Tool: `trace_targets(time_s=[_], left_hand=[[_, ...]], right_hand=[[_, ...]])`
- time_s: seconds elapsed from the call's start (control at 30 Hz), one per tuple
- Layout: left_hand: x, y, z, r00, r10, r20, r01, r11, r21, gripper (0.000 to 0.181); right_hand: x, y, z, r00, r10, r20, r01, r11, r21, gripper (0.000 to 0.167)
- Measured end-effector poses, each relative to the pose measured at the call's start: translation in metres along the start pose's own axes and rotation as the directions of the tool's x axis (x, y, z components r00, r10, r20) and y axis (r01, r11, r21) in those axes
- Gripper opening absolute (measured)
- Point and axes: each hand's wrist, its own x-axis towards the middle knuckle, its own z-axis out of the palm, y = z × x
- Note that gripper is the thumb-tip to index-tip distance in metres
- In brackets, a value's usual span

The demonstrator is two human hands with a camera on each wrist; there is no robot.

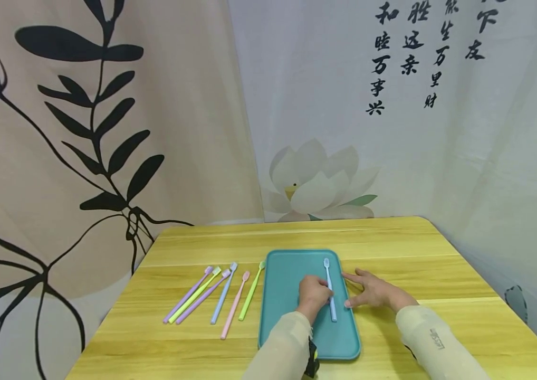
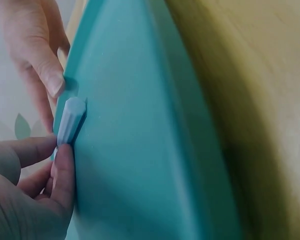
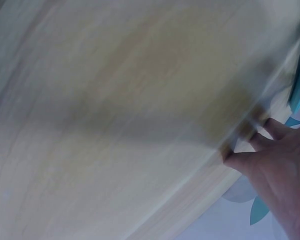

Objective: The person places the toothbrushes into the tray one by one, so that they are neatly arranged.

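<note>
A light blue toothbrush point(image 1: 329, 287) lies lengthwise near the right side of a teal tray point(image 1: 292, 264), its head toward the far end. My left hand point(image 1: 314, 295) pinches its handle between thumb and fingers, and the left wrist view shows the handle's blunt end point(image 2: 72, 117) standing out past the fingertips. My right hand point(image 1: 375, 291) is at the tray's right rim with fingers spread, the thumb and a fingertip touching the edge. In the right wrist view, that hand point(image 3: 285, 165) shows against the table with nothing in its grasp.
Left of the tray, several toothbrushes lie in a loose row: purple point(image 1: 188, 294), yellow-green point(image 1: 194, 295), another purple point(image 1: 203, 296), blue point(image 1: 224, 293), pink point(image 1: 235, 305) and green point(image 1: 251, 291). The wooden table point(image 1: 392, 248) backs onto a printed curtain point(image 1: 192, 132).
</note>
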Motion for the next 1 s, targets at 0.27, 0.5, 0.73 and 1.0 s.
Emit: trace_targets(time_s=[0.27,0.5,0.73,1.0], left_hand=[[0.000,0.003,0.004,0.999,0.023,0.031,-0.024,1.000,0.020,0.012],[0.001,0.006,0.006,0.999,0.001,0.042,-0.001,1.000,0.009,0.014],[0.001,0.005,0.005,0.999,0.009,0.050,-0.009,1.000,-0.017,0.016],[0.004,0.005,-0.006,0.996,0.043,0.078,-0.038,0.997,-0.068,0.025]], right_hand=[[-0.002,-0.001,0.002,1.000,0.012,-0.002,-0.012,1.000,0.007,0.090],[-0.002,-0.002,0.002,1.000,0.017,-0.006,-0.017,1.000,0.013,0.090],[0.000,-0.001,0.001,1.000,0.016,-0.001,-0.015,1.000,0.009,0.091],[-0.001,0.000,0.000,1.000,0.011,0.000,-0.011,1.000,0.008,0.090]])
